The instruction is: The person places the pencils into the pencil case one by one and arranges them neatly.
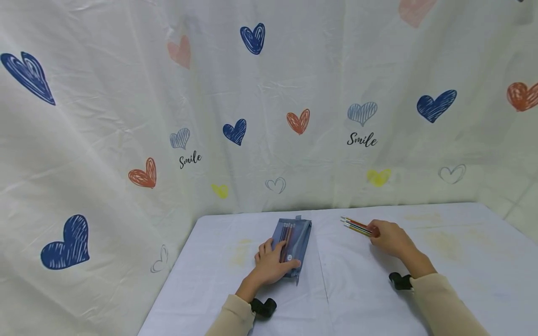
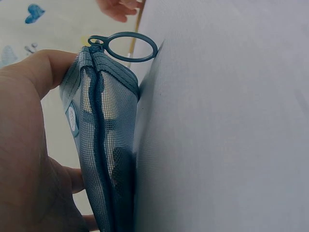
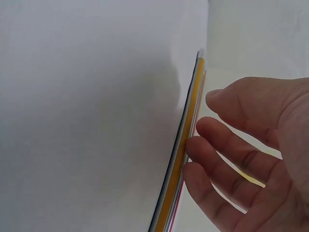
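A blue mesh zip pencil case [image 1: 303,235] lies on the white-covered table, left of the middle. A row of dark pencils [image 1: 290,229] shows at its face; whether inside or on top I cannot tell. My left hand [image 1: 272,269] rests across the case with fingers extended. In the left wrist view its thumb [image 2: 53,67] touches a corner near the oval zipper pull [image 2: 133,47]. Off to the right, my right hand [image 1: 392,239] pinches a bunch of pencils [image 1: 356,226], pale ends pointing left. Yellow, dark blue and reddish pencils [image 3: 181,145] run beside its fingertips in the right wrist view.
The table [image 1: 357,298] has a white cloth with faint yellowish stains. A white curtain [image 1: 311,163] printed with hearts and "Smile" hangs behind its back edge. Black wrist cameras [image 1: 264,308] sit at both sleeve cuffs.
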`<state>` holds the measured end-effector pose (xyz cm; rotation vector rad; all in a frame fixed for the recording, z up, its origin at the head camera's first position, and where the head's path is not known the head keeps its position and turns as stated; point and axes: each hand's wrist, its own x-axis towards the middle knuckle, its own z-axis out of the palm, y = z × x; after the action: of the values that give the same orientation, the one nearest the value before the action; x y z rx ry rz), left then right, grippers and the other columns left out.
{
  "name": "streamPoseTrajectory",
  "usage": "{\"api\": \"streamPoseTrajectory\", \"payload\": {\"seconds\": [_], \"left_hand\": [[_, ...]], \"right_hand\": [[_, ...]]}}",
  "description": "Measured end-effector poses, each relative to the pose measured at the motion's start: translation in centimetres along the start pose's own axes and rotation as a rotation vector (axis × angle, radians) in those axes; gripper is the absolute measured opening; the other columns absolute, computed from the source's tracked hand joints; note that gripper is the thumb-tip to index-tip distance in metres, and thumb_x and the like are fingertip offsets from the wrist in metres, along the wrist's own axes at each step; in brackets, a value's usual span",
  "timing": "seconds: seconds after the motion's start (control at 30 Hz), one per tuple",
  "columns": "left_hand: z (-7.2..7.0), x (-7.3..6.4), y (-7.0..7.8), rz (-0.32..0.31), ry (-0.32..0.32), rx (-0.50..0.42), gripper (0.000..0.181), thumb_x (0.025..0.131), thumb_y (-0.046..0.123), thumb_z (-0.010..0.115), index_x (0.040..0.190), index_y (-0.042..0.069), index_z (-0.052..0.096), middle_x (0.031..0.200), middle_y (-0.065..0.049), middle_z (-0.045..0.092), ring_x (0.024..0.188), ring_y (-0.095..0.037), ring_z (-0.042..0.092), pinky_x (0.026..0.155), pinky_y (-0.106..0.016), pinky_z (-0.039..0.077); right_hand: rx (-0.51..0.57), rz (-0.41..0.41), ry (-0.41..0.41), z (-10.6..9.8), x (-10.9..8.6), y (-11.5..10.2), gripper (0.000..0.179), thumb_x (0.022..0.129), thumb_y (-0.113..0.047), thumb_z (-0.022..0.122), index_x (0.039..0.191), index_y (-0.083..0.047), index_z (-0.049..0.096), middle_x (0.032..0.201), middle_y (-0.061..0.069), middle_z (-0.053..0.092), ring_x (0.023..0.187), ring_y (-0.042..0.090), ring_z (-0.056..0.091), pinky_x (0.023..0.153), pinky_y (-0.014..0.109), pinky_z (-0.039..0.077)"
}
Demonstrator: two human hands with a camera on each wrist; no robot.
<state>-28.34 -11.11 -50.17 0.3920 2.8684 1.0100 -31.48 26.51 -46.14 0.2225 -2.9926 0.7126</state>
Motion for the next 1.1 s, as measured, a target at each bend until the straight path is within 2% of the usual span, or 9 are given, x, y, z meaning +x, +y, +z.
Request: {"api": "streamPoseTrajectory", "payload": {"seconds": [0.57,1.1], "left_hand": [[0.11,-0.04,-0.03,0.007,0.002,0.008,0.086,0.088,0.066,0.064,0.157,0.018,0.041,0.167,-0.022,0.018,0.151,-0.042,0.019,0.112,-0.068,0.019],[-0.14,-0.18,0.12,-0.001,0.001,0.016,0.09,0.087,0.069,0.062,0.157,0.018,0.041,0.167,-0.022,0.019,0.151,-0.041,0.019,0.113,-0.067,0.019]], "right_hand": [[-0.048,-0.01,-0.024,0.09,-0.26,0.54,0.021,0.085,0.0,0.067,0.107,-0.002,0.068,0.087,0.007,0.065,0.076,0.022,0.055,0.066,0.038,0.045],[-0.068,0.042,-0.067,0.46,-0.11,0.36,0.024,0.081,0.0,0.065,0.104,-0.006,0.068,0.087,0.005,0.063,0.075,0.022,0.055,0.064,0.036,0.043]]}}
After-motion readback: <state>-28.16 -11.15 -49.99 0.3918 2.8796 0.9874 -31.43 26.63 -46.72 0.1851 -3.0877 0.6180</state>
